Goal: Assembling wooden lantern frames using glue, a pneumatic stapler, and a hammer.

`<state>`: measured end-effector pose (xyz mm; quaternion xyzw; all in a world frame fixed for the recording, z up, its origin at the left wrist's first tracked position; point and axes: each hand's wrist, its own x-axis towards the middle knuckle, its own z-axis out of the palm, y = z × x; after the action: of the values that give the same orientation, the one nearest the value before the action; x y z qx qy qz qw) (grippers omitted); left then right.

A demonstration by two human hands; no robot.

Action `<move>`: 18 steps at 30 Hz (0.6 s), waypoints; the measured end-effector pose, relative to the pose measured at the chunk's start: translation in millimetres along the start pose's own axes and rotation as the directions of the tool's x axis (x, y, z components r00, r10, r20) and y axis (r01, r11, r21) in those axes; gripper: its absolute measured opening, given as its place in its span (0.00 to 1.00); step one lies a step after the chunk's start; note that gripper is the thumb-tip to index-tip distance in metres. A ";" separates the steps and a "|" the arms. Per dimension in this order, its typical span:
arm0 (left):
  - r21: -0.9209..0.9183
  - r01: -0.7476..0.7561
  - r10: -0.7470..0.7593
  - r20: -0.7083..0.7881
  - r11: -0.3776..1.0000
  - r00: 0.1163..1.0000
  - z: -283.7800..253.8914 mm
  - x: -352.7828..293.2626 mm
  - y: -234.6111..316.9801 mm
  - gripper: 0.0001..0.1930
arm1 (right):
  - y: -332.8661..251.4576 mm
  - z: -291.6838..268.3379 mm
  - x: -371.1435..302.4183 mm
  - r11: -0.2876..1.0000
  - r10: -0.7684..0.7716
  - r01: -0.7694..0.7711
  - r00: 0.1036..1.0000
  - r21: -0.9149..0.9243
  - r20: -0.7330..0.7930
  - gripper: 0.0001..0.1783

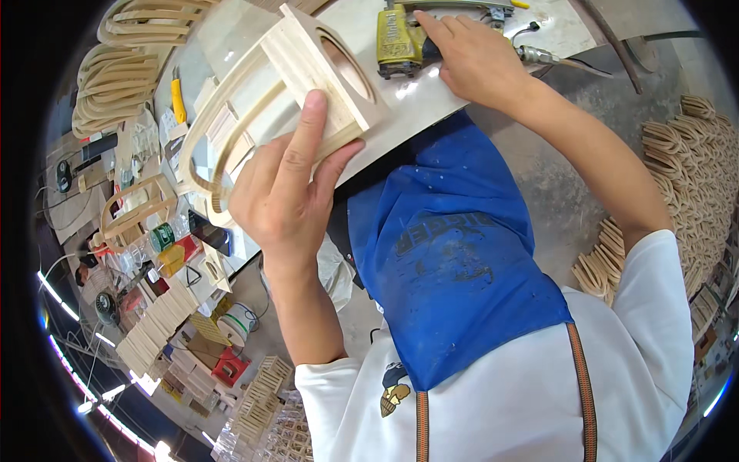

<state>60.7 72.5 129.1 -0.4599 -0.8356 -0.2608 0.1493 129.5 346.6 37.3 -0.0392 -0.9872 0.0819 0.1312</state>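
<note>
My left hand [281, 185] grips a pale wooden frame [304, 58] at its near corner, index finger and thumb pressed on the edge of its block end. That end has an oval opening, and curved wooden strips run off it to the left. My right hand [481, 61] lies over a yellow nail gun [396, 38] on the worktable [419, 108], index finger stretched along its body. The other fingers curl over the gun, partly out of sight. An air fitting [536, 55] with a hose sticks out beside my right wrist.
Bent wooden loops [115, 85] are stacked at the table's far left, near a yellow utility knife [178, 96]. Another wooden frame [138, 208] and a plastic bottle [158, 239] stand at left. A large pile of bent wood pieces [693, 177] covers the floor at right.
</note>
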 end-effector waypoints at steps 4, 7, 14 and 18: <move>0.142 -0.069 0.067 0.020 0.987 0.998 19.8 -12.4 -12.6 0.30 | -1.3 -1.8 -1.6 1.000 -0.001 0.001 1.000 0.015 -0.014 0.30; 0.212 0.006 -0.023 0.080 0.977 0.997 25.2 -20.9 -21.5 0.33 | -6.2 -5.6 2.4 1.000 0.013 -0.013 1.000 0.001 -0.006 0.26; 0.082 0.052 -0.047 -0.058 0.995 0.997 3.7 17.8 -42.0 0.39 | 2.7 14.0 -8.3 0.982 0.028 -0.030 0.999 -0.187 -0.016 0.38; 0.142 0.249 -0.252 0.006 0.958 0.968 2.2 58.9 -73.1 0.37 | -5.8 16.9 -5.5 0.993 0.018 -0.025 0.998 -0.112 -0.064 0.35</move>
<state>-32.6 82.1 134.3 -0.3420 -0.9049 -0.2129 0.1370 130.0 337.8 20.8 -0.0596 -0.9852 0.0264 0.1587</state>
